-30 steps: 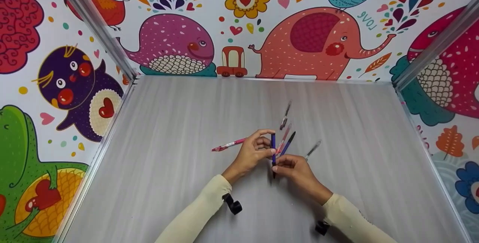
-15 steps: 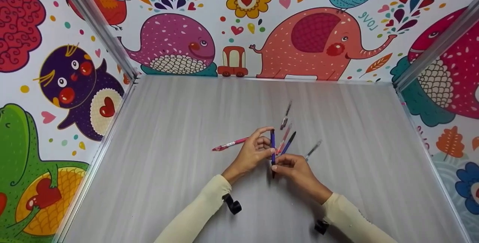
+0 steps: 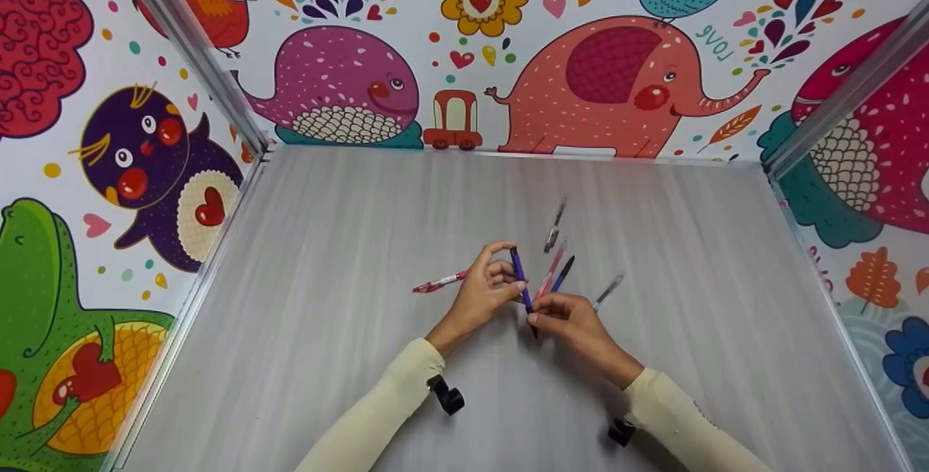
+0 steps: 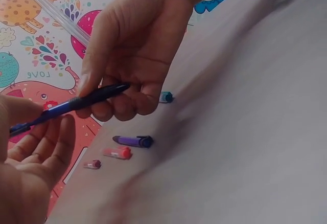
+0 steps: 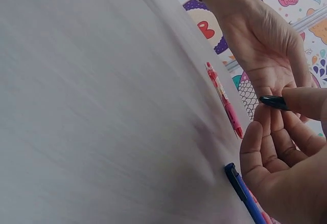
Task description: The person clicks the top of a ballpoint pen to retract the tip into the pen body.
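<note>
A slim purple-blue pen (image 3: 518, 266) with dark ends is held between both hands above the table, its top leaning left. My left hand (image 3: 479, 296) has its index finger at the pen's upper end and its thumb against the barrel. Lower down, thumb and fingers of my right hand (image 3: 579, 324) pinch the pen near its dark tip. That black tip (image 5: 273, 102) pokes out past the thumb in the right wrist view. Just beyond the right hand lie a blue pen with a black end (image 3: 563, 273) and a pinkish-red pen (image 3: 552, 266). Behind the left hand lies a pink pen (image 3: 438, 282), partly hidden.
Farther back on the grey table (image 3: 348, 239) is a clear pen with a dark end (image 3: 555, 225). Another clear pen (image 3: 609, 291) lies right of the group, partly behind the right hand. Printed walls (image 3: 348, 87) with metal corner strips border the table at the back and sides.
The held pen has tilted from nearly upright, its top swinging left. My left hand has shifted left and slightly up with it, while the right hand has barely moved.
</note>
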The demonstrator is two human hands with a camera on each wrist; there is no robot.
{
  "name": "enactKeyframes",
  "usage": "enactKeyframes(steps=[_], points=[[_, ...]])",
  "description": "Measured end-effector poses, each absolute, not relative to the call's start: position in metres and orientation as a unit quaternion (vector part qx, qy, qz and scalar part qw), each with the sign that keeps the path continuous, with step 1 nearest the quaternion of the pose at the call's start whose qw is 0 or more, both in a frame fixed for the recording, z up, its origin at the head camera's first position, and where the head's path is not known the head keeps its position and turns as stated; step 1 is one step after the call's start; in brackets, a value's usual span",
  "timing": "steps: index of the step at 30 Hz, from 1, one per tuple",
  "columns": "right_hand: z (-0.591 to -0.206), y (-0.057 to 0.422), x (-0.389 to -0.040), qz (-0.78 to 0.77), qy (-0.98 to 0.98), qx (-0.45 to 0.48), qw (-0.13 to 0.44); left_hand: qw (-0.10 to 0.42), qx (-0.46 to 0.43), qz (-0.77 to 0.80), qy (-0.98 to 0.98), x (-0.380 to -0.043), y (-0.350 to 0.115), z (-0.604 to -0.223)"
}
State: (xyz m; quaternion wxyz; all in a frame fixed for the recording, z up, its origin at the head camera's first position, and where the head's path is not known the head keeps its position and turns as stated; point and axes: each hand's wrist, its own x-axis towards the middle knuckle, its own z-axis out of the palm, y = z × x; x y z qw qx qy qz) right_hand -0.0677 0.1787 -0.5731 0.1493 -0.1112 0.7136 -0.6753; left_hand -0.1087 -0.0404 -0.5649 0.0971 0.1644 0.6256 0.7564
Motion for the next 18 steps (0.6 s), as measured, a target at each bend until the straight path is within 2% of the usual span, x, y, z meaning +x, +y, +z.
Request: enactKeyframes(steps=[18], points=[[-0.570,0.175,-0.089,-0.649,0.741,-0.104,0.137,0.066,0.113,0.758,0.639,-0.117,-0.067,-0.568]])
